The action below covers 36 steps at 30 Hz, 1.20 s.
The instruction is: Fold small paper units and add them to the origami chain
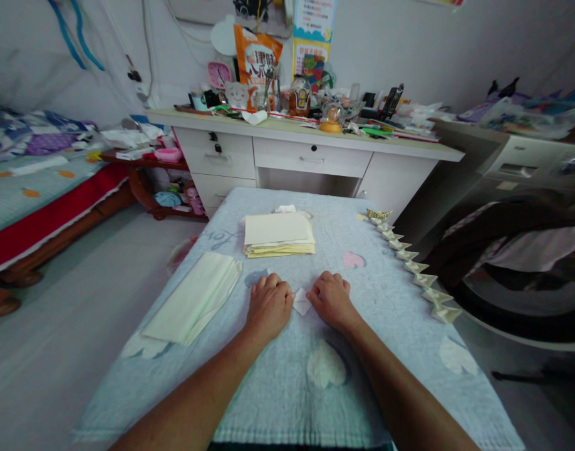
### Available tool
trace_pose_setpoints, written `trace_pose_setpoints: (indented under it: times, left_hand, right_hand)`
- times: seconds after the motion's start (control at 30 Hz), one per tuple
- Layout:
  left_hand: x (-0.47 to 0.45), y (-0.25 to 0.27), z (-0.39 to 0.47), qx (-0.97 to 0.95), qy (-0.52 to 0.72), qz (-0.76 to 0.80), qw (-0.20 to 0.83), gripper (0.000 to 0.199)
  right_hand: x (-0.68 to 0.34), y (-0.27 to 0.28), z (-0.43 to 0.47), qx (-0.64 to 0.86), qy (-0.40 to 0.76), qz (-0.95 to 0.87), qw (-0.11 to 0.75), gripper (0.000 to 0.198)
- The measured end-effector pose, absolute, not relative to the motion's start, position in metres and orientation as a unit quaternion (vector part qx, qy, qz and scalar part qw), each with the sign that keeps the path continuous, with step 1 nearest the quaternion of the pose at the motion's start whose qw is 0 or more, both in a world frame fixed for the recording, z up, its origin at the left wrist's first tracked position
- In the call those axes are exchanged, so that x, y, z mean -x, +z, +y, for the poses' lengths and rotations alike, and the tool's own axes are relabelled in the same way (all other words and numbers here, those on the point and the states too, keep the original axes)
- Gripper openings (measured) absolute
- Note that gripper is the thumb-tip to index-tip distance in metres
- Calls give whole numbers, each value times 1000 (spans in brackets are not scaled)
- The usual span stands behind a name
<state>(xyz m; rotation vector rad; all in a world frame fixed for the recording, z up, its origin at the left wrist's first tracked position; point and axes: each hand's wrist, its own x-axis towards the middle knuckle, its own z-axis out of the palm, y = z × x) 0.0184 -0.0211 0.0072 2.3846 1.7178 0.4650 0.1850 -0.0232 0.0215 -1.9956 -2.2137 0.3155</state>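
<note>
A small piece of white folded paper point(302, 303) lies on the cloth-covered table between my two hands. My left hand point(270, 303) is closed, knuckles up, with its thumb side at the paper's left edge. On the opposite edge, my right hand point(332, 298) is also closed, its fingers curled under. The fingertips of both hands are mostly hidden. Behind the hands sits a stack of cream and yellow paper point(279, 230). Larger pale green folded sheets point(191, 297) lie to the left. Along the right side runs a row of several folded paper pieces point(416, 267).
A pale blue patterned cloth point(269, 401) covers the table. Beyond it, a white desk point(222, 150) carries a jar point(300, 96), an orange bag point(257, 59) and clutter. A front-loading washing machine point(508, 169) stands at right, a bed point(47, 188) at left.
</note>
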Motion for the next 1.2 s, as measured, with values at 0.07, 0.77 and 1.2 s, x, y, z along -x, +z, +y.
trace_pose_setpoints:
  times: [0.07,0.77,1.2]
  left_hand:
    - [-18,8,-21,-797,153,578,89,19]
    - [-12,9,-14,-798,181,559,131,35]
    - [-17,4,-12,-801,197,553,114,16]
  right_hand:
    - [-185,20,-25,663,101,-737,81,22]
    - [-186,16,-24,654,90,-745,90,21]
    - [-187,14,-24,647,81,-751,103,22]
